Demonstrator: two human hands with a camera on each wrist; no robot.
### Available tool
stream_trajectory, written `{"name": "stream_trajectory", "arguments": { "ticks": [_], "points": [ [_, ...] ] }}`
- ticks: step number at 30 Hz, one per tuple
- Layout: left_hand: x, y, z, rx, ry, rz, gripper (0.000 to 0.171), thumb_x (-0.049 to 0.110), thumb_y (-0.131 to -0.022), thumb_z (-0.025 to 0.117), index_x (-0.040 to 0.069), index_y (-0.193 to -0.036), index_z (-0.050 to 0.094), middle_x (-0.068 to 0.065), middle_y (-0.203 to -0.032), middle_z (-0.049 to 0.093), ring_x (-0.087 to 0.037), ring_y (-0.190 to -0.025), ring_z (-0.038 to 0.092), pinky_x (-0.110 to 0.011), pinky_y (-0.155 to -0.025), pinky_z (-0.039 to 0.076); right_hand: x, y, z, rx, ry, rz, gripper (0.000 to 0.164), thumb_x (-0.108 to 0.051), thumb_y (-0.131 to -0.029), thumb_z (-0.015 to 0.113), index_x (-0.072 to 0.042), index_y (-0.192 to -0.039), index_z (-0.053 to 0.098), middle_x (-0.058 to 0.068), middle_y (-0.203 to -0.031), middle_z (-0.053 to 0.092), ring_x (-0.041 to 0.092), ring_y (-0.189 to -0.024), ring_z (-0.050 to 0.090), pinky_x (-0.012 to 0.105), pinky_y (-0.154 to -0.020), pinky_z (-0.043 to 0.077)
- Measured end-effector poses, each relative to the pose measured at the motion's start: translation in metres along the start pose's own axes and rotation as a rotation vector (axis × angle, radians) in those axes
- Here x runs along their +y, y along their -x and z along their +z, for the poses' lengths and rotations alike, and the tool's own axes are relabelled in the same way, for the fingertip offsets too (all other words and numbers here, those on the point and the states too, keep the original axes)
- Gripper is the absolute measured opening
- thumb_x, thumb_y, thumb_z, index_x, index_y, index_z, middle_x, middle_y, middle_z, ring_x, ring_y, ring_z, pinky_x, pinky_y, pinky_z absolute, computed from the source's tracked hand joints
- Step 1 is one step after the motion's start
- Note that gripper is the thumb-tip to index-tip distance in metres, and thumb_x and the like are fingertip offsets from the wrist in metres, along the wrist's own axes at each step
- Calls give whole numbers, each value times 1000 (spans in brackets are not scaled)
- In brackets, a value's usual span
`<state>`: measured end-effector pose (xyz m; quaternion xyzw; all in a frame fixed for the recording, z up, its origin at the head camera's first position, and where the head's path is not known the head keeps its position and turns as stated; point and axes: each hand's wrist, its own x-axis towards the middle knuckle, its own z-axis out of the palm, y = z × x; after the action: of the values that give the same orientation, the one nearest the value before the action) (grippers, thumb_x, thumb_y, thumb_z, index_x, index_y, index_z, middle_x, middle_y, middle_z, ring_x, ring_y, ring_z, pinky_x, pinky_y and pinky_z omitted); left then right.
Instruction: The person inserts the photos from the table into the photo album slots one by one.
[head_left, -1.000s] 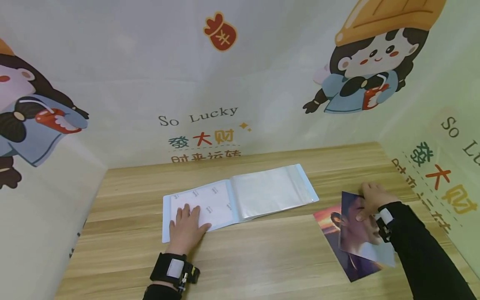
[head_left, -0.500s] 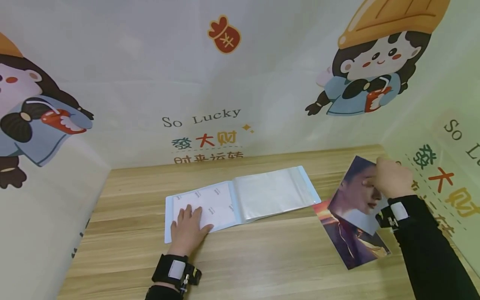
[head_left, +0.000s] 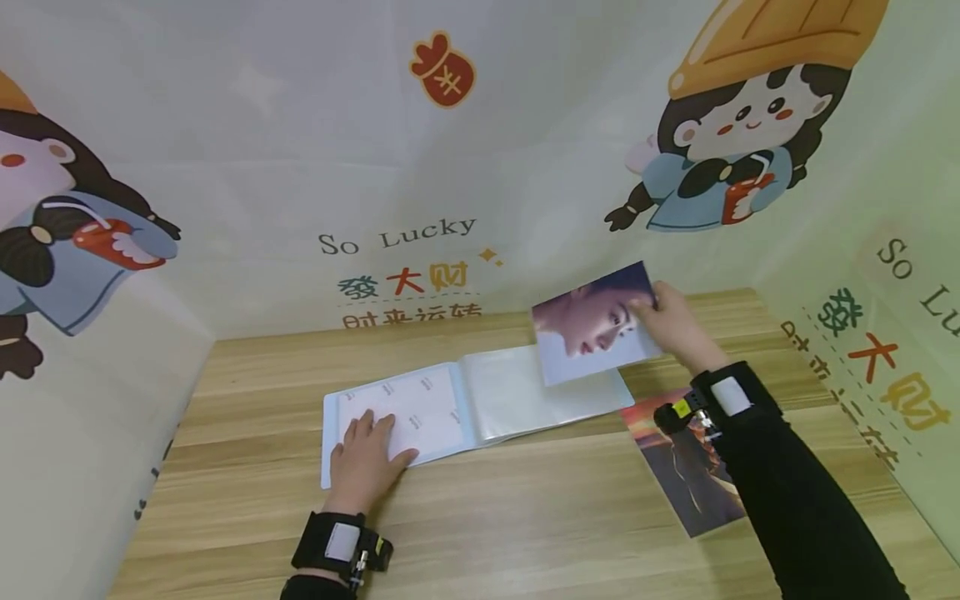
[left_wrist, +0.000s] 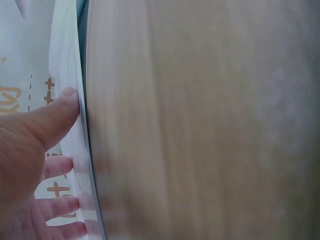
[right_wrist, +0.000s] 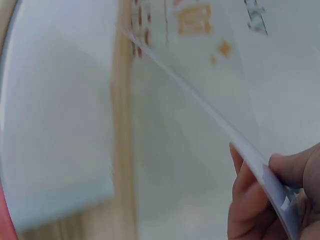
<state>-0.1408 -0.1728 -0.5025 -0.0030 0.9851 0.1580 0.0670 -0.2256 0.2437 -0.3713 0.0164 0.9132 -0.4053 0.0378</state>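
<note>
1. Nearest, black sleeves (head_left: 802, 508) and 2 black wristbands (head_left: 738, 398) cover the person's arms.
2. The left hand (head_left: 367, 462) rests with fingers spread on the printed left page of the open album (head_left: 513, 400), its thumb near the lower edge.
3. To the right, a sunset-coloured photo (head_left: 693, 479) lies flat on the wooden table (head_left: 525, 517), partly hidden by the right arm. Its top corner is at the album's right corner; whether the 2 touch, I cannot tell.
4. Farther off, the right hand (head_left: 671, 325) pinches a portrait photo (head_left: 588, 333) by its right edge, thumb on top. The photo is raised and tilted, overlapping the album's clear right page in the head view.
5. Behind stands a pale backdrop (head_left: 540, 158) printed with "So Lucky" and 2 cartoon figures.
</note>
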Motion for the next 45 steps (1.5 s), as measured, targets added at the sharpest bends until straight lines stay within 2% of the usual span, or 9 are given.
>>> {"name": "stream_trajectory", "arguments": {
  "ticks": [2,4,8,11,14,22,30,37,45],
  "points": [
    [-1,0,0,-1,8,-2,70,41,-89,70,2,-144,48,-30,-156,33,-53,-143,31,-73,-107,32,-7,-3,21,-51,-24,10,42,-21,-105,41,14,-129,43,32,-119,53,37,-104,54,48,-89,51],
    [0,0,0,1,19,-1,70,41,-89,71,2,-144,49,-30,-156,33,-53,-143,30,-73,-108,31,-14,-5,41,-68,-14,-1,39,-18,-104,43,13,-128,46,32,-122,55,37,-105,56,48,-92,51],
    [2,-1,0,13,25,6,69,39,-89,71,1,-143,50,-31,-155,34,-53,-143,31,-73,-108,32,-25,-8,73,-60,36,-64,35,-14,-102,46,13,-123,52,34,-119,60,40,-102,62,47,-86,54],
    [2,-2,2,20,16,9,69,39,-89,71,1,-142,50,-31,-154,35,-53,-142,33,-73,-107,33,-33,-7,90,-47,77,-100,35,-10,-99,47,14,-124,52,37,-123,60,45,-110,62,51,-91,53],
    [2,-1,1,21,12,7,69,40,-89,71,1,-142,50,-31,-154,35,-52,-142,33,-72,-107,34,-39,-5,104,-39,90,-92,35,-8,-99,47,15,-125,51,37,-123,60,47,-113,62,53,-94,52],
    [4,3,-4,16,14,5,66,37,-90,70,1,-141,51,-32,-153,36,-54,-142,33,-73,-106,33,-47,-4,118,-32,91,-53,34,-9,-98,46,15,-121,52,35,-117,63,45,-106,64,51,-87,54],
    [2,3,-5,17,17,1,65,37,-90,71,0,-141,52,-33,-153,37,-54,-141,34,-73,-106,33,-37,-6,125,-47,33,-35,38,-10,-100,45,14,-129,49,35,-127,60,45,-118,60,52,-97,51],
    [3,3,-4,18,24,8,66,37,-90,71,0,-140,52,-33,-152,37,-54,-141,34,-73,-106,34,-35,-2,140,-49,39,-40,32,-10,-99,47,12,-122,51,33,-117,64,40,-101,64,48,-82,53],
    [2,5,-5,21,9,11,66,38,-90,71,0,-141,52,-32,-153,38,-54,-141,34,-73,-106,34,-37,0,158,-53,-5,0,37,-12,-99,49,14,-125,49,35,-118,63,41,-103,64,47,-82,54]
  ]
}}
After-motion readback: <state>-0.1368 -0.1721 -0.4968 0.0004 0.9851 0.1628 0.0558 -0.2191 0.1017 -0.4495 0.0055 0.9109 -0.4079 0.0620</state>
